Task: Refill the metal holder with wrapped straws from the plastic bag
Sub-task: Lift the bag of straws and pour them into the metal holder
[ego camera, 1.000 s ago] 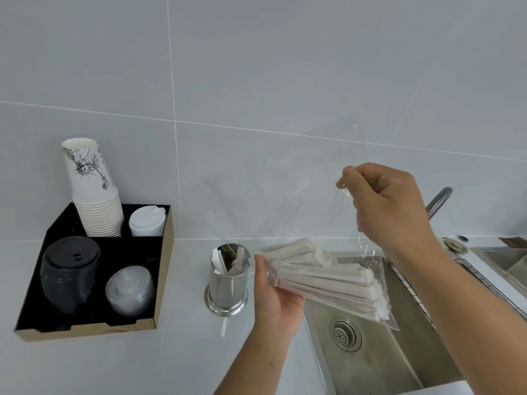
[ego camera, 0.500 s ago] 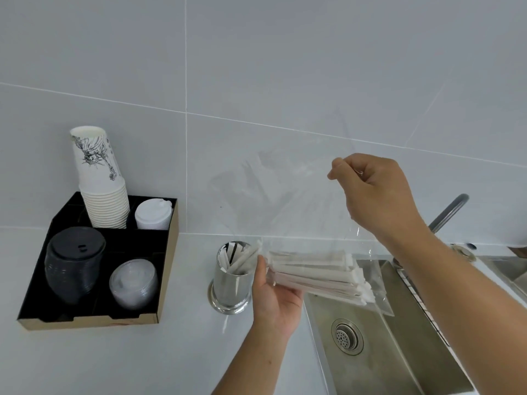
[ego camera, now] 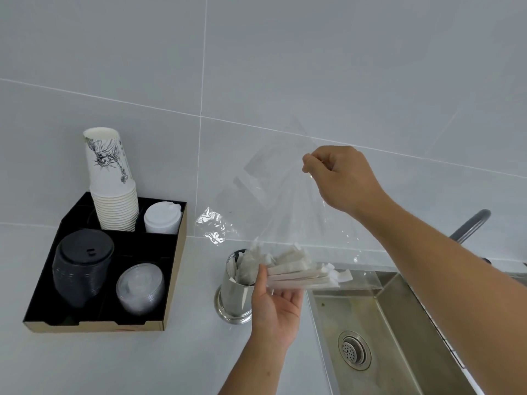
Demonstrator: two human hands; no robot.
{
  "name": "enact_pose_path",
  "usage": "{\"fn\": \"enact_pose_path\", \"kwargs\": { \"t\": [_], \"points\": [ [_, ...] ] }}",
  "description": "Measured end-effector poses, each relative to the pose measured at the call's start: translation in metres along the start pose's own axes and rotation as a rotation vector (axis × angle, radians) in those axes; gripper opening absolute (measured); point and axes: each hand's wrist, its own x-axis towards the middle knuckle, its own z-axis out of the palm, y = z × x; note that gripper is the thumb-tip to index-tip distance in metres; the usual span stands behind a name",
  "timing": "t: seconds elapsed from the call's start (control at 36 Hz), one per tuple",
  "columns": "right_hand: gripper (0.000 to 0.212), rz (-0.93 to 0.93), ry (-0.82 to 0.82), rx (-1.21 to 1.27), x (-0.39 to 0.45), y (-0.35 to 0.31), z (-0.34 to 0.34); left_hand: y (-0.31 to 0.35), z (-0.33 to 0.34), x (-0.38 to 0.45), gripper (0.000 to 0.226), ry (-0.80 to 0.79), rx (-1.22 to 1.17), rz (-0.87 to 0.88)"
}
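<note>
The left hand is palm-up, fingers curled under a bundle of wrapped straws. The bundle lies roughly level, its left ends over the mouth of the metal holder. Wrappers are white, matte paper, flat and crimped at the ends. No print is legible on them.

The metal holder is a polished steel cylinder with a flared round base. It stands upright on the white counter, just left of the sink. A few wrapped straws already stand inside it, leaning.

The sink is brushed stainless steel, rectangular, with a round perforated drain. A curved grey faucet shows behind the right forearm.

The right hand is raised above the bundle, closed in a pinch on the upper edge of the plastic bag. The bag is clear, thin, crinkled film; it hangs from the pinch and drapes around the straws.

At left, a black compartment tray with a brown cardboard outer wall holds:
- black lids, stacked, near left compartment;
- clear domed lids, near right compartment;
- paper cups, nested, white with a black line drawing; the small text is unreadable;
- white lids, far right compartment.

The wall behind is large, smooth, pale grey tile with thin white grout lines.
</note>
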Motion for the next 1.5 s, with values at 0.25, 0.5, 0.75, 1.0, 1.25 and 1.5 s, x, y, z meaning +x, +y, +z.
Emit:
{"fn": "enact_pose_path", "kwargs": {
  "t": [0.25,0.5,0.75,1.0,1.25,1.5],
  "points": [
    [0.034,-0.105,-0.027,-0.15,0.027,-0.014,0.014,0.006,0.0,0.005,0.036,0.024,-0.036,0.002],
    [0.023,-0.123,-0.057,-0.2,0.045,-0.017,0.02,0.008,0.006,0.009,0.023,0.054,-0.07,0.019],
    [0.046,0.017,-0.336,-0.156,0.033,-0.011,0.023,0.014,0.006,0.018,0.02,0.092,-0.138,0.082],
    [0.027,-0.057,-0.31,-0.23,0.028,-0.006,0.037,0.009,0.001,0.021,0.037,0.136,-0.184,0.083],
    [0.012,-0.092,-0.244,-0.19,0.048,-0.037,0.002,0.003,0.001,0.017,0.065,0.051,-0.126,-0.077],
    [0.015,-0.061,-0.27,-0.202,0.037,-0.018,0.02,0.008,0.006,0.025,0.034,0.046,-0.174,-0.018]
  ]
}}
